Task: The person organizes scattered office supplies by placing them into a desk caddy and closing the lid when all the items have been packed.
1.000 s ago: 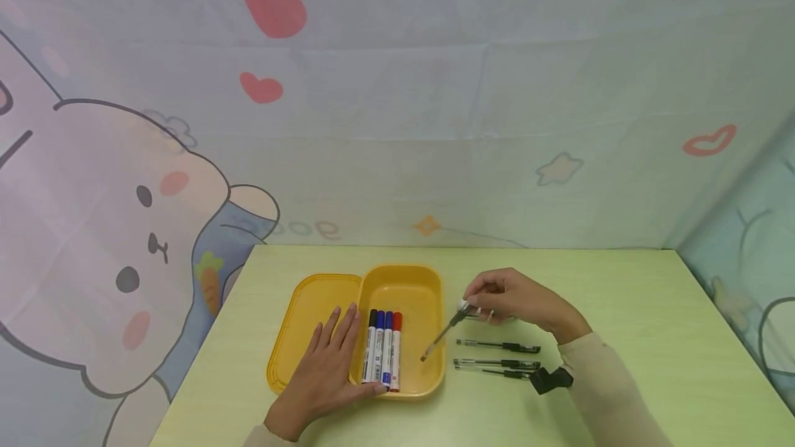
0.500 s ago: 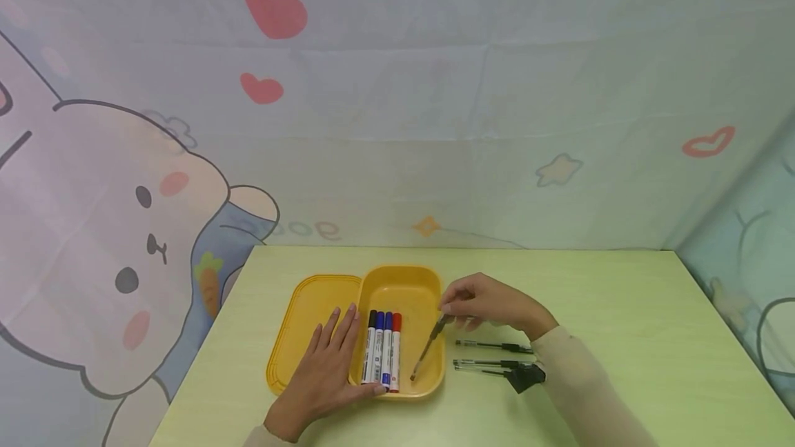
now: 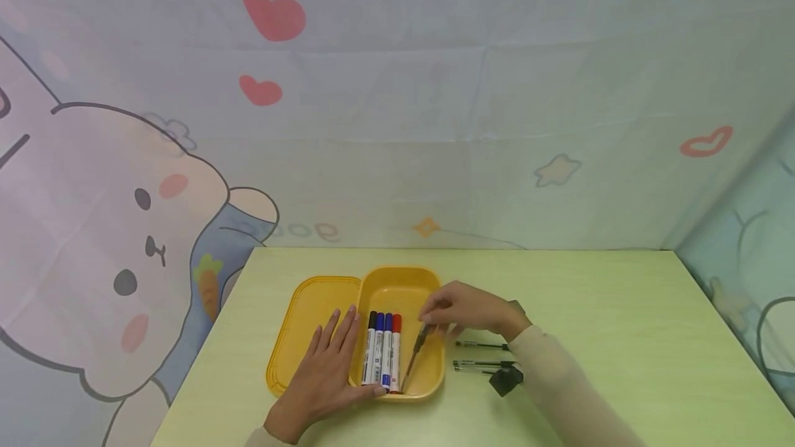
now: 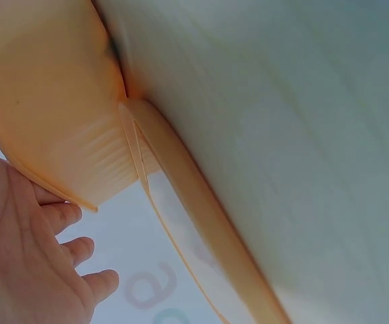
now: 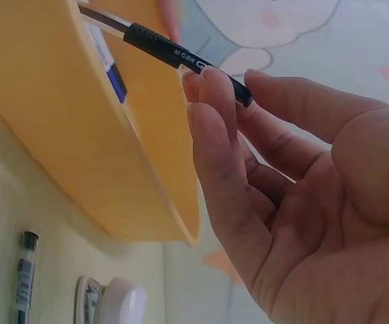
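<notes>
On the light green table [image 3: 596,336], a yellow box [image 3: 413,299] stands with its yellow lid [image 3: 313,299] lying just beside its left side. Inside the box there are four white-barrelled markers [image 3: 388,354], one with a black cap, two with blue caps and one with a red cap. Their barrels carry printed text, and one has a patch like a barcode, but the words are too small for reading.

The right hand [image 3: 468,305] pinches a black pen [image 3: 417,345] at its upper end, between the thumb and the fingers. This pen is tilted over the box, with its lower end beside the red-capped marker; whether they touch, I cannot tell. On its black grip, small pale letters seem to say "M&G", followed by characters partly hidden by a finger.

The left hand [image 3: 326,371] is laid with straight, spread fingers over the lid and the box edge, its thumb at the near rim. To the right of the box, three other pens [image 3: 481,345] lie on the table; the labels seen from the right wrist are not legible. On the printed backdrop [image 3: 397,178], faint letters, reversed as in a mirror, seem to be "good".
</notes>
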{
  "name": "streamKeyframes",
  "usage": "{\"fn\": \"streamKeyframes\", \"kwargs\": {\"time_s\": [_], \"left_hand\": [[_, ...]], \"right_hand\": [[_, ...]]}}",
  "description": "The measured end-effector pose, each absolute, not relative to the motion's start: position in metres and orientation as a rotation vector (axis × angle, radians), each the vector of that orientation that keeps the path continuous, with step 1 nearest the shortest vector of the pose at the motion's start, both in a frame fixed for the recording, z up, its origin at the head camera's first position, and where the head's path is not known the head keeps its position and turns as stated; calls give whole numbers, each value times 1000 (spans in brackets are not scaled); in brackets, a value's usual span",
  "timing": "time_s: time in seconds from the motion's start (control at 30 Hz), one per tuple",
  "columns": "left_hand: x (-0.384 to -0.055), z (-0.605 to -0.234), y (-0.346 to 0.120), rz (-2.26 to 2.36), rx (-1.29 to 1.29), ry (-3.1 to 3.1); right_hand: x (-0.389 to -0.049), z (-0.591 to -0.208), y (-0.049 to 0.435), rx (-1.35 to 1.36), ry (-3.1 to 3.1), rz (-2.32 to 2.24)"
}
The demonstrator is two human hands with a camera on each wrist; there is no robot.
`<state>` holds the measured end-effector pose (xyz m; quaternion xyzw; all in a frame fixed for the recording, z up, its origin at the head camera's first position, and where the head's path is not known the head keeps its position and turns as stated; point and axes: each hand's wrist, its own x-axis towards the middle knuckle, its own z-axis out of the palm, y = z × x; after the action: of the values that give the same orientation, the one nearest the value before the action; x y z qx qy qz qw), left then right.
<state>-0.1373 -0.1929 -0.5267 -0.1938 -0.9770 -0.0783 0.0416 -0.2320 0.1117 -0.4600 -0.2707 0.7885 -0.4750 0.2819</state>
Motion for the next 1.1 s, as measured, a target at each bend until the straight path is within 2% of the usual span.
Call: {"fn": "streamKeyframes", "kwargs": {"time_s": [1.1], "left_hand": [[-137,-529,-195,-234,-618,-2951]], "right_hand": [[-232,-464,97,-616,2116,-1296]]}}
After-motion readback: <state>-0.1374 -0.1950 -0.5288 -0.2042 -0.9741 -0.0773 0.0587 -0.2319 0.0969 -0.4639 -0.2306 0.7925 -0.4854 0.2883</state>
